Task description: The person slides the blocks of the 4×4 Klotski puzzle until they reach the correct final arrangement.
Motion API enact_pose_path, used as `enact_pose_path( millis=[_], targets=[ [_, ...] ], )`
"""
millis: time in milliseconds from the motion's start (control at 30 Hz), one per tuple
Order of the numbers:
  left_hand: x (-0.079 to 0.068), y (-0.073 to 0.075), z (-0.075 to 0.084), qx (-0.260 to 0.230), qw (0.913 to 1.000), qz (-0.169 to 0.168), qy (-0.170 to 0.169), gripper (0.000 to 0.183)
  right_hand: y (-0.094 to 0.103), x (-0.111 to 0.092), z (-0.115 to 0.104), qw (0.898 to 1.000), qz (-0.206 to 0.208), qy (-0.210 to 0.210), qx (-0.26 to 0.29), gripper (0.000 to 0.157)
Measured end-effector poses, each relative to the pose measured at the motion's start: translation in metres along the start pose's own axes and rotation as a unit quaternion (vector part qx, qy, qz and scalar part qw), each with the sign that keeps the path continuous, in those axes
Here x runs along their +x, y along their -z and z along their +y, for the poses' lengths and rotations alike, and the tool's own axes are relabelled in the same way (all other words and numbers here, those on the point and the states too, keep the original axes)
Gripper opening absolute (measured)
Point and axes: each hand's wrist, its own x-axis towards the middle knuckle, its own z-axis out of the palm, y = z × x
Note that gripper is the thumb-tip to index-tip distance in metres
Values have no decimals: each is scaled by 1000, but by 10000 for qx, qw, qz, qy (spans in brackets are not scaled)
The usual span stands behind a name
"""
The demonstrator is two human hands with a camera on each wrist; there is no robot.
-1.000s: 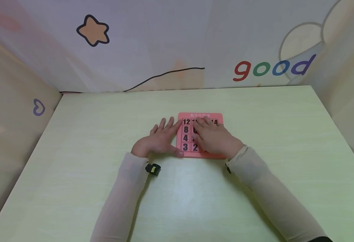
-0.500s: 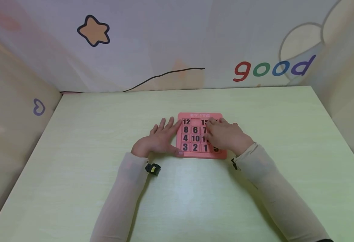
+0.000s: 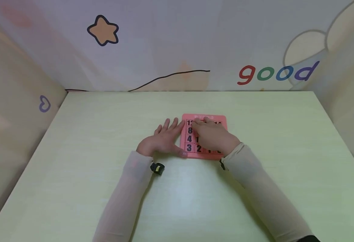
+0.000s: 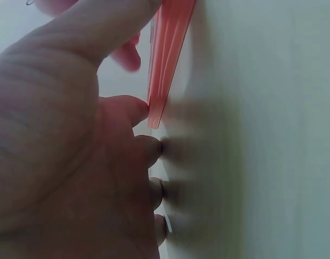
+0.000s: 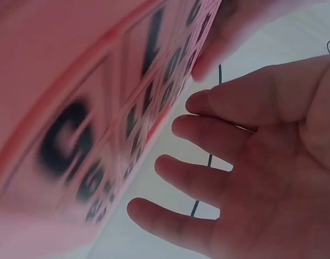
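A pink number sliding puzzle [image 3: 192,156] lies flat on the table, with black-numbered tiles in a grid. My left hand [image 3: 162,140] rests at its left side, fingers spread, with the index fingertip and thumb against the frame. In the left wrist view, the puzzle's edge [image 4: 167,59] runs by the thumb of the left hand [image 4: 62,118]. Over the upper middle of the grid lies my right hand [image 3: 217,137], its fingertips near the top row. It hides many tiles. The right wrist view has the right hand [image 5: 267,145] with its fingers extended over the tiles [image 5: 68,135].
The pale green table [image 3: 170,201] surrounds the puzzle. A printed cloth wall [image 3: 164,40] with a star and the word "good" rises along the back edge. More cloth hangs at both sides. Dark bands [image 3: 157,168] sit at the wrists.
My right hand moved right, and tile 15 shifted right, leaving a gap in the top row's second column. Since then that hand has come back left over the gap. The left hand stayed put.
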Motion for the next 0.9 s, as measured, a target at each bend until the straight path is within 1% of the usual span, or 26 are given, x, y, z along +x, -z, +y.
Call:
enact_pose_path(
  millis=[133,267,367,467,600,667,767,900],
  targets=[
    [2,-1,2,7,10000,-66,-45,122,-2,7,-6,9999,-104,-86,95,63],
    [3,-1,1,46,9999,-83,-47,123,-4,9,-7,9997,-219,-102,-1,63],
    [1,0,0,42,10000,-52,-6,123,-2,9,-5,9994,-293,-190,-1,63],
    [1,1,0,28,10000,-15,8,123,1,6,-1,9987,-343,-366,38,63],
    [1,1,0,46,10000,8,49,123,5,2,5,9976,-346,-597,90,62],
    [1,1,0,50,10000,8,69,123,5,1,6,9975,-311,-630,62,60],
    [1,2,0,23,10000,13,63,123,4,0,4,9983,-286,-512,-20,58],
    [0,2,0,-11,10000,-9,31,123,3,-3,-4,9991,-413,-44,58,54]
  ],
)
